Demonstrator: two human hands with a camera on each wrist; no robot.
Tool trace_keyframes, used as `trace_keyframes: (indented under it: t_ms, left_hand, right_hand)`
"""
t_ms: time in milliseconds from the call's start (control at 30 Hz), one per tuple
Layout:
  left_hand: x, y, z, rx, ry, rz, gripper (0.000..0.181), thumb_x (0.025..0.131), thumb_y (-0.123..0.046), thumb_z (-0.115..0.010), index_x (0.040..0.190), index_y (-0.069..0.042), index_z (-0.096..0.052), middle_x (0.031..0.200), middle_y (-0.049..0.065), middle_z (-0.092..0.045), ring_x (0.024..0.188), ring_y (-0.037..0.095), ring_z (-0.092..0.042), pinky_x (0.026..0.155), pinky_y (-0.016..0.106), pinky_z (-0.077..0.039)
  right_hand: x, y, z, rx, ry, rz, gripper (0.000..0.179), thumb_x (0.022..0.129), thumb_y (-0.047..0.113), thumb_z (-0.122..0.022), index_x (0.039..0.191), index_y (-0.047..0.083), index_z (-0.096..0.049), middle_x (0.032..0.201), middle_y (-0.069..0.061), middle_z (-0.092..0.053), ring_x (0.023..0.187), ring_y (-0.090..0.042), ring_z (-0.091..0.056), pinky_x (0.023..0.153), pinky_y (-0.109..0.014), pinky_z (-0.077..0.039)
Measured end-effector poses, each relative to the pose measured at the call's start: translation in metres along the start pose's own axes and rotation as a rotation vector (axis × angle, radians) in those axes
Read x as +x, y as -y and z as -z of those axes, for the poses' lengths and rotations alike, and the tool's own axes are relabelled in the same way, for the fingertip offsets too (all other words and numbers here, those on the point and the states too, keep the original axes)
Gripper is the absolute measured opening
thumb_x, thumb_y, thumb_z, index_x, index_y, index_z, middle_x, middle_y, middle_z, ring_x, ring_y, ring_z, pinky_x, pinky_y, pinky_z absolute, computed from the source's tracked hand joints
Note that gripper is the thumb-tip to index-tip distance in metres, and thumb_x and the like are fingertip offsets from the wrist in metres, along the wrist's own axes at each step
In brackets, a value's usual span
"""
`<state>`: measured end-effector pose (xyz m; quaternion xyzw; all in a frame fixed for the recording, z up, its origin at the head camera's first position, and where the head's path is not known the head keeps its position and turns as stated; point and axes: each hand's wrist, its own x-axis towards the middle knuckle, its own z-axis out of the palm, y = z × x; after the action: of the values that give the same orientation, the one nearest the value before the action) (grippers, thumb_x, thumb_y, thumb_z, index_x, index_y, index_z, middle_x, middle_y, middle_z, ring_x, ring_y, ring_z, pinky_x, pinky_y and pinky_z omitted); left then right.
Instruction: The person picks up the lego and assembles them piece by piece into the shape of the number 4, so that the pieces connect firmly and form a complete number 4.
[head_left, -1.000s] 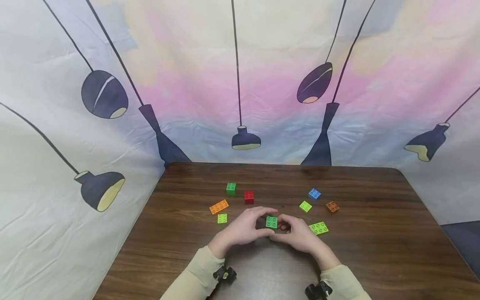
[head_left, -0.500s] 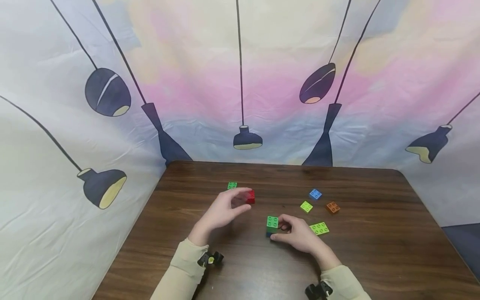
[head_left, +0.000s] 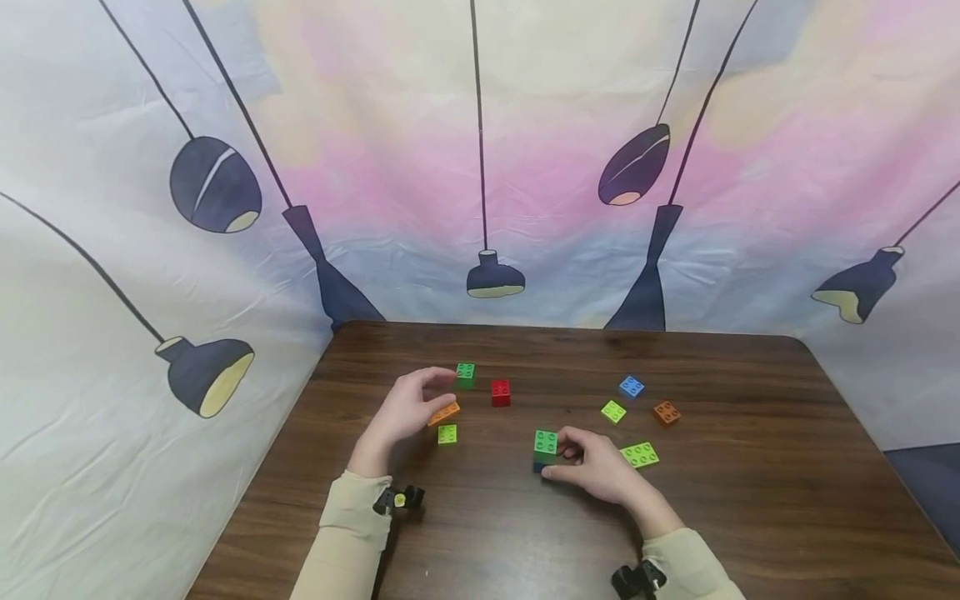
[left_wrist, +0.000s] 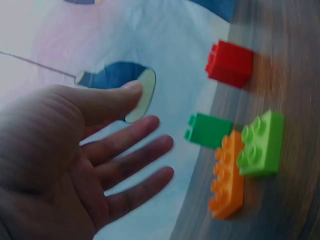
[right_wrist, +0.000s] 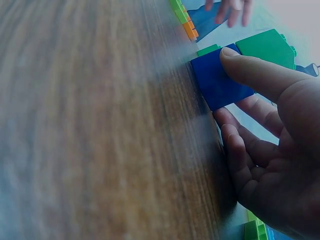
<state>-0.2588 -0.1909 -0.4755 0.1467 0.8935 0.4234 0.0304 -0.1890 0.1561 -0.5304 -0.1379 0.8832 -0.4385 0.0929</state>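
At the middle of the table my right hand point(head_left: 597, 472) pinches a dark blue brick point(right_wrist: 212, 75) between thumb and fingers. A green brick point(head_left: 545, 442) is stacked on top of it, studs up. Over on the left side, my left hand point(head_left: 402, 410) hovers with thumb and fingers spread and nothing between them. Its fingertips are nearest to an orange eight-stud brick point(head_left: 447, 412), which they partly cover in the head view, and to a second green brick point(head_left: 465, 375). A lime brick point(left_wrist: 264, 144) lies close beside the orange one, and a red brick point(head_left: 501, 393) stands farther right.
Right of the stack are a small blue brick point(head_left: 632, 386), a lime four-stud brick point(head_left: 613, 412), a brown brick point(head_left: 666, 413) and a long lime brick point(head_left: 640, 454) close to the right hand's knuckles. The wooden table point(head_left: 480, 542) ends at a printed cloth point(head_left: 390, 125) behind.
My left hand has let go of the green-and-blue stack and moved left, past the red brick, to beside the orange brick. The right hand has stayed at the stack.
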Motion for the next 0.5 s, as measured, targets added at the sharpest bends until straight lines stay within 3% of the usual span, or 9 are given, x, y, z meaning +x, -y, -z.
trace_keyframes:
  t_ms: [233, 500]
  left_hand:
    - [0.001, 0.022, -0.001, 0.145, 0.048, 0.086, 0.032, 0.094, -0.010, -0.083, 0.124, -0.007, -0.075, 0.113, 0.005, -0.075, 0.103, 0.023, -0.069, 0.094, 0.048, -0.055]
    - [0.003, 0.032, -0.004, 0.239, 0.048, 0.156, 0.031, 0.085, -0.007, -0.088, 0.114, -0.004, -0.078, 0.100, 0.004, -0.073, 0.090, 0.020, -0.065, 0.090, 0.047, -0.054]
  right_hand:
    - [0.000, 0.000, 0.000, -0.004, 0.003, 0.004, 0.039, 0.087, 0.034, -0.091, 0.112, 0.015, -0.068, 0.100, 0.001, -0.066, 0.091, -0.016, -0.060, 0.081, -0.036, -0.051]
    - [0.000, 0.000, 0.000, 0.003, 0.010, 0.019, 0.039, 0.087, 0.036, -0.091, 0.112, 0.015, -0.068, 0.099, 0.001, -0.065, 0.089, -0.016, -0.060, 0.078, -0.034, -0.050]
